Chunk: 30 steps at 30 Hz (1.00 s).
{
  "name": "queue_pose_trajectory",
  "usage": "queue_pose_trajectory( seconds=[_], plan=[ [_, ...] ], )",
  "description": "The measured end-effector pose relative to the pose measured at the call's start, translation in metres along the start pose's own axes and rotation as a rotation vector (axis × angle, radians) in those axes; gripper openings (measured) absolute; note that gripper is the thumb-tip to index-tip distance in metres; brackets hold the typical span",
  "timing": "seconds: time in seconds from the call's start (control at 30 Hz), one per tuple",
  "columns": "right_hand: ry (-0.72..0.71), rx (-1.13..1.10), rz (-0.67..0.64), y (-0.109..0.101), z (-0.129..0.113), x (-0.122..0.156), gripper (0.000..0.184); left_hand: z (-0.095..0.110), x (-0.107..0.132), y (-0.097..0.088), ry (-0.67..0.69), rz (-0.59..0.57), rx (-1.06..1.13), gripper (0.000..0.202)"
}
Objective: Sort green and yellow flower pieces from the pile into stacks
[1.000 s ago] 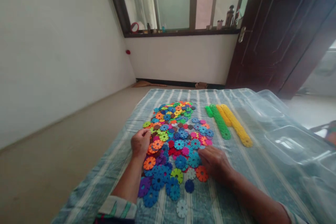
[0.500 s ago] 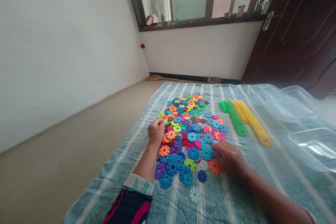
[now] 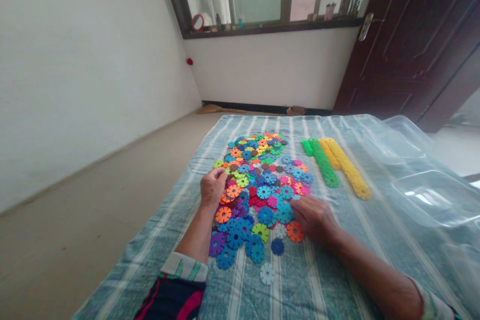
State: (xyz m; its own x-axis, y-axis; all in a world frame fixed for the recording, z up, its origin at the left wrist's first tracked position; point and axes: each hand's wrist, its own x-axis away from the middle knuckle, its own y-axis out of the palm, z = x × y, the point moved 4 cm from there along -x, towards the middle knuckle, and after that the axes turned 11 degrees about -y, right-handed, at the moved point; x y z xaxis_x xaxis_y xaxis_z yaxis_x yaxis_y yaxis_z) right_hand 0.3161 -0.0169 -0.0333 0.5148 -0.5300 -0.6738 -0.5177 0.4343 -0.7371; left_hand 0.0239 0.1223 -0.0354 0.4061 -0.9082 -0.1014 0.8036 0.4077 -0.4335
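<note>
A heap of flat, notched plastic discs in many colours lies on a blue-and-white striped cloth. My left hand rests at the heap's left edge with its fingers curled in a pinch; what they hold is hidden. My right hand lies palm down at the heap's right side, fingers bent onto teal discs, next to an orange disc. A light blue disc lies alone at the near edge. Beyond, discs are joined into a green row and a yellow row.
Clear plastic containers stand on the cloth's right side. A bare floor runs along the white wall at left. A dark wooden door is at the back right, and a window sill carries bottles and small items.
The camera view swung right and back, so everything shifts in frame. Both hands stay at the same places on the heap, with the same posture.
</note>
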Motion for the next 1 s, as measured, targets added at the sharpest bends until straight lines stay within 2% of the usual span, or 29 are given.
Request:
queue_pose_trajectory(
  seconds=[0.23, 0.43, 0.5, 0.6, 0.7, 0.8, 0.9, 1.0],
  plan=[
    [0.003, 0.032, 0.032, -0.005, -0.002, -0.003, 0.031, 0.008, 0.005, 0.008, 0.049, -0.103, 0.079, 0.035],
    [0.108, 0.102, 0.064, -0.007, 0.004, -0.005, 0.023, 0.02, 0.015, 0.013, 0.061, -0.215, 0.125, 0.038],
    [0.156, 0.113, 0.012, -0.003, 0.008, -0.005, 0.02, 0.024, 0.019, 0.014, 0.069, -0.241, 0.141, 0.039],
    [0.202, 0.095, -0.133, 0.004, 0.012, -0.004, 0.037, 0.032, 0.026, 0.017, 0.072, -0.296, 0.157, 0.042],
    [0.159, 0.02, -0.264, 0.009, 0.007, -0.005, 0.047, 0.04, 0.034, 0.019, 0.06, -0.368, 0.181, 0.044],
    [0.092, -0.049, -0.32, 0.011, -0.004, -0.007, 0.046, 0.045, 0.039, 0.018, 0.047, -0.401, 0.216, 0.046],
    [0.047, -0.078, -0.286, 0.011, -0.01, -0.009, 0.04, 0.047, 0.04, 0.017, 0.048, -0.401, 0.244, 0.047],
    [0.079, -0.017, -0.171, 0.01, -0.003, -0.008, 0.033, 0.045, 0.038, 0.017, 0.047, -0.387, 0.264, 0.044]
  ],
)
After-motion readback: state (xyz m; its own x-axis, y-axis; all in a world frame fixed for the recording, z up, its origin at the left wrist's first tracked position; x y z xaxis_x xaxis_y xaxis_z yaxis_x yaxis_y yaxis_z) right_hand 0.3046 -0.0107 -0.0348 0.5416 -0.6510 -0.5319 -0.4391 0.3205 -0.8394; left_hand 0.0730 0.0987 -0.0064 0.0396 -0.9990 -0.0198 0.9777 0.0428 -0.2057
